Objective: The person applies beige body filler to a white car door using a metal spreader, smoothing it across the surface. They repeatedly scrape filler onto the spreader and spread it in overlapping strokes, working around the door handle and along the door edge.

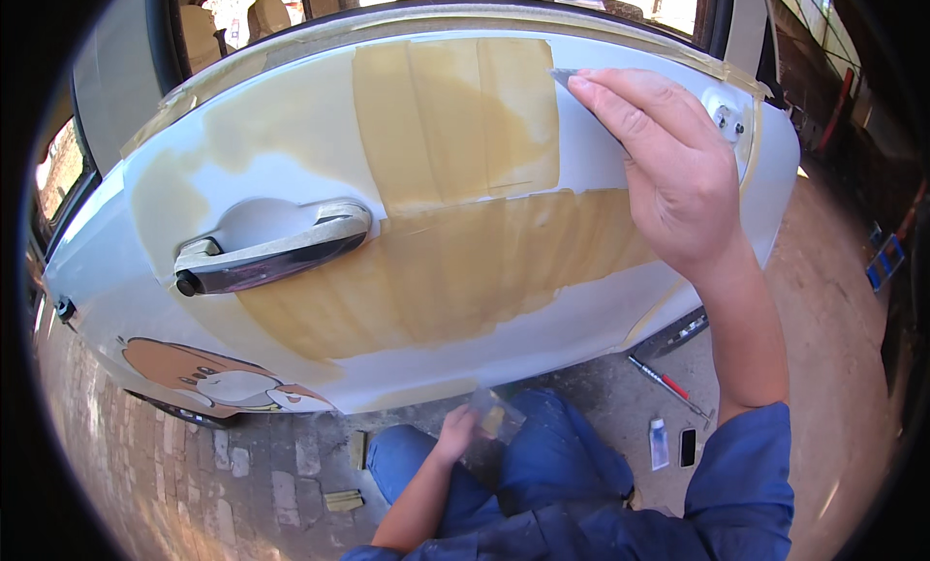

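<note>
In front of me is a white car door (242, 188) with broad patches of tan body filler (455, 125) over its middle. My right hand (673, 164) is closed on a thin grey filler spreader (564, 76), mostly hidden by the fingers. Its visible corner lies at the upper right edge of the filler. Low over my knees, my left hand (455, 433) grips a see-through plate (502, 418) with a dab of tan paste on it. Left of the filler is the door handle (281, 251), its upper side covered in masking tape.
Masking tape (320, 30) runs below the window. A cartoon decal (218, 372) marks the door's lower left. On the ground lie small blocks (344, 500), a red-handled tool (670, 385), a bottle (659, 445) and a phone (688, 448). A blue object (885, 264) stands far right.
</note>
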The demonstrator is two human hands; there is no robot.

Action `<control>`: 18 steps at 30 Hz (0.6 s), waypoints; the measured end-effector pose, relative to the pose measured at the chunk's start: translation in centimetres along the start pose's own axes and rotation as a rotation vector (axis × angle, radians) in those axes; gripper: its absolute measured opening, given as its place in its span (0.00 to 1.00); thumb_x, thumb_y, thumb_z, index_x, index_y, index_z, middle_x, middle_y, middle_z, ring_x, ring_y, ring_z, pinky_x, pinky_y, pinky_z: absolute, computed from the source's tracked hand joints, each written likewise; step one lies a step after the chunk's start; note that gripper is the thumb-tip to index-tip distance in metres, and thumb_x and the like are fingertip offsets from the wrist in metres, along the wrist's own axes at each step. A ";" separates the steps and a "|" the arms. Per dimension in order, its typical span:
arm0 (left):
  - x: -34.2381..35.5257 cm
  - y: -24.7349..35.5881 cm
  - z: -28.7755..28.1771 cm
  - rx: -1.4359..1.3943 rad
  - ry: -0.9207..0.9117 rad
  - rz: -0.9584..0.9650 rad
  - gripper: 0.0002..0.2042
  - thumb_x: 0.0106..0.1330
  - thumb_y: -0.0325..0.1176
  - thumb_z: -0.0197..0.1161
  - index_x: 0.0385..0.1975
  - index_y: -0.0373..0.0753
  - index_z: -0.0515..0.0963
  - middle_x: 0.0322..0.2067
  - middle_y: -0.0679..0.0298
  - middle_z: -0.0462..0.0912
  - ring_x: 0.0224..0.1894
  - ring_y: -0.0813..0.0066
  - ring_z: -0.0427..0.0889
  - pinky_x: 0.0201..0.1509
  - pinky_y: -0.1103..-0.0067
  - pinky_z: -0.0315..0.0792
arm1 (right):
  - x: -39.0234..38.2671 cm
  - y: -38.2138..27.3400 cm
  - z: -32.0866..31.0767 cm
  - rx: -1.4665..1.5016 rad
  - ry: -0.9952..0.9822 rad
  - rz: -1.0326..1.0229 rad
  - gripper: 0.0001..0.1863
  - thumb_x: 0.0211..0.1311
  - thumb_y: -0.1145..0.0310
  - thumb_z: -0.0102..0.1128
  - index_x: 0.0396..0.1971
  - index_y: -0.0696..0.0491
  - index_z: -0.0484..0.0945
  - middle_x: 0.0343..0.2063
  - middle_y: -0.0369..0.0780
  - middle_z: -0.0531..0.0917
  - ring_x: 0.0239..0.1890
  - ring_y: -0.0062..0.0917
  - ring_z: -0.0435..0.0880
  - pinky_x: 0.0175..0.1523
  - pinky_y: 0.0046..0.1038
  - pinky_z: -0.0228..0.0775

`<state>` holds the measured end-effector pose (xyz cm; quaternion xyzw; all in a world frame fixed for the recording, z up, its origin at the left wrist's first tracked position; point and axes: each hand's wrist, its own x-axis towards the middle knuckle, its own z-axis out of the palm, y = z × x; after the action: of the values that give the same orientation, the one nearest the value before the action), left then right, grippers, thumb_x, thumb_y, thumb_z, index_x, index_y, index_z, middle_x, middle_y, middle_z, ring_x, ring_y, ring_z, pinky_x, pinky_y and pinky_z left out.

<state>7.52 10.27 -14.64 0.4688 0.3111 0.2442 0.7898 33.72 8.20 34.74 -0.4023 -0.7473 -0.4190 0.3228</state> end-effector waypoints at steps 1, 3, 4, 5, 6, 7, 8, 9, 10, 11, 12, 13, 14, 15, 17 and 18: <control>0.0 0.0 0.0 0.000 0.008 -0.012 0.17 0.75 0.33 0.52 0.51 0.23 0.76 0.41 0.51 0.84 0.34 0.61 0.88 0.39 0.72 0.84 | 0.6 0.9 0.1 -0.025 0.020 0.002 0.21 0.57 0.87 0.58 0.52 0.61 0.84 0.49 0.46 0.86 0.52 0.38 0.85 0.58 0.33 0.77; 0.0 -0.1 0.1 -0.012 0.018 -0.024 0.17 0.75 0.33 0.51 0.52 0.23 0.76 0.40 0.51 0.84 0.34 0.62 0.87 0.39 0.72 0.84 | 1.1 1.8 0.7 0.003 0.023 0.022 0.21 0.59 0.87 0.57 0.52 0.59 0.84 0.50 0.45 0.86 0.52 0.38 0.84 0.58 0.31 0.76; 0.0 -0.2 0.0 -0.013 0.016 -0.019 0.17 0.75 0.33 0.52 0.52 0.23 0.76 0.40 0.51 0.84 0.34 0.62 0.87 0.39 0.72 0.84 | 1.3 2.1 0.9 0.025 0.026 0.039 0.22 0.59 0.87 0.57 0.53 0.58 0.84 0.50 0.45 0.86 0.52 0.38 0.84 0.58 0.30 0.76; 0.0 -0.3 0.0 -0.014 0.015 -0.014 0.17 0.76 0.33 0.52 0.52 0.23 0.76 0.40 0.52 0.84 0.34 0.62 0.87 0.39 0.72 0.84 | 1.4 2.3 1.1 0.015 0.010 0.042 0.22 0.59 0.88 0.57 0.53 0.58 0.84 0.50 0.45 0.86 0.51 0.39 0.84 0.58 0.31 0.76; 0.1 -0.5 -0.1 -0.023 0.005 0.006 0.17 0.76 0.33 0.52 0.51 0.23 0.76 0.40 0.52 0.84 0.34 0.62 0.87 0.39 0.72 0.84 | 1.5 2.4 1.3 0.011 -0.005 0.050 0.23 0.58 0.88 0.57 0.53 0.57 0.84 0.50 0.44 0.86 0.51 0.39 0.84 0.58 0.31 0.76; 0.1 -0.6 -0.2 -0.022 0.014 -0.005 0.16 0.76 0.33 0.52 0.51 0.24 0.76 0.39 0.52 0.84 0.34 0.62 0.87 0.39 0.72 0.84 | 1.5 2.4 1.5 0.010 -0.022 0.074 0.23 0.58 0.88 0.57 0.53 0.57 0.84 0.50 0.44 0.86 0.51 0.39 0.84 0.58 0.31 0.76; 0.2 -0.8 -0.2 -0.028 0.015 -0.001 0.16 0.76 0.33 0.52 0.51 0.24 0.76 0.39 0.52 0.83 0.34 0.62 0.87 0.39 0.72 0.84 | 1.5 2.4 1.5 0.007 -0.023 0.061 0.23 0.57 0.88 0.57 0.53 0.57 0.84 0.50 0.44 0.86 0.51 0.39 0.84 0.58 0.31 0.76; 0.3 -0.9 -0.3 -0.027 0.022 -0.012 0.16 0.76 0.33 0.52 0.50 0.24 0.76 0.39 0.53 0.83 0.34 0.62 0.87 0.39 0.72 0.84 | 1.4 2.4 1.5 0.007 -0.027 0.061 0.24 0.57 0.88 0.56 0.53 0.57 0.84 0.50 0.44 0.86 0.51 0.39 0.84 0.58 0.32 0.76; 0.3 -1.0 -0.4 -0.037 0.010 0.004 0.16 0.76 0.33 0.52 0.50 0.24 0.76 0.39 0.53 0.83 0.34 0.62 0.87 0.39 0.72 0.84 | 1.3 2.4 1.5 0.006 -0.032 0.062 0.24 0.56 0.88 0.56 0.53 0.57 0.84 0.50 0.44 0.86 0.51 0.39 0.84 0.58 0.32 0.76; 0.3 -1.2 -0.4 -0.040 0.006 0.004 0.16 0.76 0.33 0.51 0.50 0.24 0.76 0.38 0.53 0.83 0.34 0.63 0.87 0.39 0.72 0.84 | 1.0 2.4 1.5 0.007 -0.039 0.040 0.24 0.55 0.89 0.56 0.52 0.57 0.84 0.50 0.44 0.86 0.51 0.39 0.84 0.58 0.32 0.76; 0.3 -1.3 -0.4 -0.050 -0.003 0.005 0.15 0.76 0.33 0.51 0.50 0.24 0.76 0.38 0.54 0.83 0.34 0.63 0.87 0.39 0.72 0.84 | 0.7 2.3 1.4 0.007 -0.048 0.019 0.25 0.54 0.89 0.56 0.52 0.58 0.84 0.49 0.44 0.86 0.50 0.39 0.85 0.58 0.33 0.76; 0.3 -1.4 -0.4 -0.042 -0.017 0.001 0.15 0.77 0.33 0.51 0.50 0.24 0.76 0.38 0.54 0.83 0.34 0.63 0.87 0.39 0.72 0.84 | 0.2 2.1 1.4 0.009 -0.056 0.002 0.25 0.53 0.89 0.56 0.52 0.58 0.84 0.49 0.45 0.86 0.50 0.39 0.85 0.58 0.33 0.76; 0.3 -1.4 -0.4 -0.040 -0.036 0.000 0.16 0.77 0.33 0.51 0.50 0.24 0.76 0.38 0.54 0.83 0.34 0.63 0.87 0.39 0.71 0.84 | -0.4 1.7 1.5 0.018 -0.063 0.004 0.25 0.52 0.89 0.56 0.51 0.59 0.85 0.48 0.45 0.86 0.50 0.39 0.85 0.58 0.34 0.77; 0.3 -1.5 -0.4 -0.032 -0.044 -0.019 0.16 0.77 0.33 0.51 0.50 0.24 0.76 0.38 0.54 0.83 0.34 0.63 0.87 0.39 0.71 0.84 | -1.1 1.2 1.5 0.030 -0.069 0.011 0.25 0.51 0.89 0.56 0.50 0.60 0.85 0.48 0.45 0.86 0.50 0.39 0.85 0.58 0.34 0.77; 0.1 -1.6 -0.1 -0.034 -0.037 -0.019 0.16 0.78 0.34 0.51 0.50 0.25 0.76 0.38 0.55 0.83 0.34 0.64 0.87 0.39 0.71 0.84 | -2.5 0.3 1.8 0.047 -0.064 0.021 0.23 0.51 0.88 0.58 0.49 0.61 0.85 0.47 0.45 0.87 0.49 0.39 0.85 0.58 0.36 0.77; 0.1 -1.6 0.0 -0.041 -0.038 -0.017 0.16 0.78 0.35 0.51 0.50 0.25 0.76 0.38 0.55 0.83 0.34 0.64 0.87 0.39 0.71 0.84 | -3.2 -0.2 2.0 0.054 -0.054 0.024 0.22 0.51 0.87 0.59 0.48 0.61 0.86 0.47 0.45 0.87 0.49 0.39 0.85 0.58 0.36 0.78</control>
<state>7.74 9.62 -16.09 0.4544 0.2949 0.2346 0.8072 34.76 8.89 31.21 -0.4135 -0.7618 -0.3840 0.3181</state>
